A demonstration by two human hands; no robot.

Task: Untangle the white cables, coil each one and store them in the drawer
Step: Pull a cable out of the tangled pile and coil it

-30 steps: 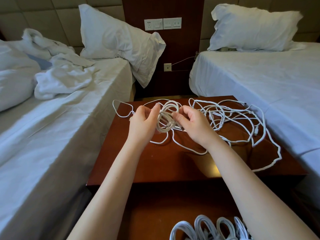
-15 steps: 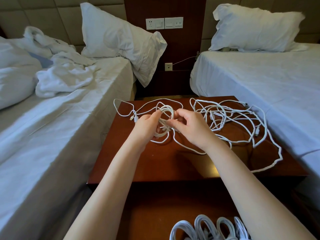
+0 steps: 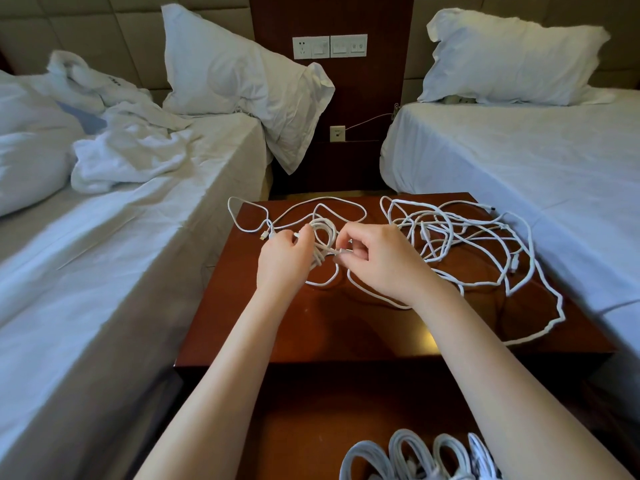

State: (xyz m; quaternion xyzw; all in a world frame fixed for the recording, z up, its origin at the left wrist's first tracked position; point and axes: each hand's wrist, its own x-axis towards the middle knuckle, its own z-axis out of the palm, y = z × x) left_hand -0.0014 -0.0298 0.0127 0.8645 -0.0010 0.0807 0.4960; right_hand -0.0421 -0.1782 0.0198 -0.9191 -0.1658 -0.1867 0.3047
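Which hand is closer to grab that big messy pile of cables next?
Probably the right hand. The messy pile lies on the right side of the table, just beside that hand. Both hold the small coil now, but the left hand would have to reach across.

Hotel-type twin bedroom: two single beds, left bed (image 3: 138, 244) and right bed (image 3: 519, 174), both in white linen with a white pillow (image 3: 235, 74) each. Padded headboard wall (image 3: 86, 32) behind. Between them, a dark wood panel (image 3: 332, 12) with switch and socket plates (image 3: 329, 46), and a matching nightstand (image 3: 311, 327).
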